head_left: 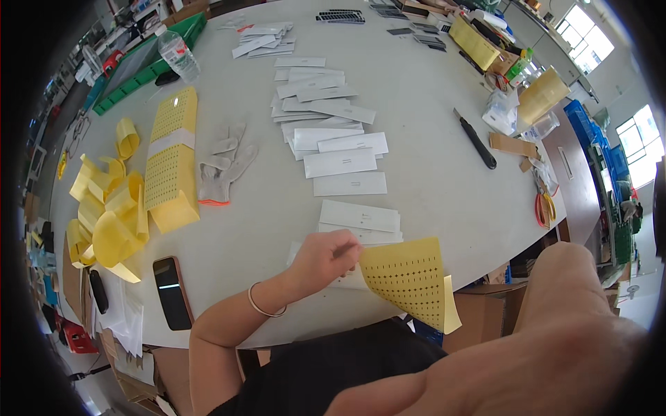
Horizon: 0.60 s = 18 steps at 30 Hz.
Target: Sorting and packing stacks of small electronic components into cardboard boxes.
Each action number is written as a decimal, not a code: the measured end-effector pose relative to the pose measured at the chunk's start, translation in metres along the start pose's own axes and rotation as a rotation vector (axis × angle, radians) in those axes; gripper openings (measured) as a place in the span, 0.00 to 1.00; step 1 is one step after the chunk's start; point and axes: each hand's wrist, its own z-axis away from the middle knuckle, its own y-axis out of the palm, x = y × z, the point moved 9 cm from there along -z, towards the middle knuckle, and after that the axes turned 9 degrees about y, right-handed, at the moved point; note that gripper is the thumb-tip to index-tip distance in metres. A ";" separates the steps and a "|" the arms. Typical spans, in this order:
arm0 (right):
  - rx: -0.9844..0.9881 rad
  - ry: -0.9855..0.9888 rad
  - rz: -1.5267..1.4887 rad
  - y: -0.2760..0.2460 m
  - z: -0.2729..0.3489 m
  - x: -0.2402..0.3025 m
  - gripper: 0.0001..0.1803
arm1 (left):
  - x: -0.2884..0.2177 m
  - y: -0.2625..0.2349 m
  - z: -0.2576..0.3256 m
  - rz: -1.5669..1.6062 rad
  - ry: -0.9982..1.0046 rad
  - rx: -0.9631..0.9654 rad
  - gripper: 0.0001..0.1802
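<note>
My left hand (325, 259) is closed in a pinch at the upper left corner of a yellow sheet (406, 276) printed with rows of small black marks. The sheet hangs curved over the table's front edge, with a paler yellow flap at its right side. Under and beyond this hand lie flat white strips (357, 216), some partly hidden by it. My right arm (506, 367) fills the lower right, bent and very near the camera. Its hand is blurred and its fingers cannot be made out.
More white strips (340, 163) run up the table in an overlapping row. To the left lie a phone (173, 292), gloves (223, 166), a banded yellow stack (163, 194) and curled yellow strips (118, 236). A utility knife (476, 140) and scissors (543, 201) lie right.
</note>
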 end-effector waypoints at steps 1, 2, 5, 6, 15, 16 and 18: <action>-0.004 -0.007 -0.019 0.010 -0.024 -0.007 0.09 | -0.001 -0.003 0.001 -0.006 0.002 -0.033 0.09; -0.008 -0.015 -0.037 0.019 -0.056 -0.032 0.09 | -0.001 -0.008 0.002 -0.013 0.003 -0.065 0.09; -0.027 0.024 -0.066 0.015 -0.045 -0.022 0.09 | 0.002 -0.013 0.010 0.042 0.011 -0.108 0.09; -0.032 0.036 -0.076 0.014 -0.045 -0.021 0.09 | 0.001 -0.012 0.008 0.043 0.009 -0.107 0.09; -0.062 0.078 -0.212 0.018 -0.087 -0.022 0.09 | -0.003 -0.015 0.002 0.086 -0.009 -0.172 0.09; -0.066 0.081 -0.233 0.020 -0.092 -0.027 0.09 | -0.003 -0.016 0.003 0.089 -0.023 -0.170 0.10; -0.065 0.088 -0.271 0.019 -0.117 -0.035 0.10 | -0.002 -0.016 0.005 0.088 -0.041 -0.178 0.10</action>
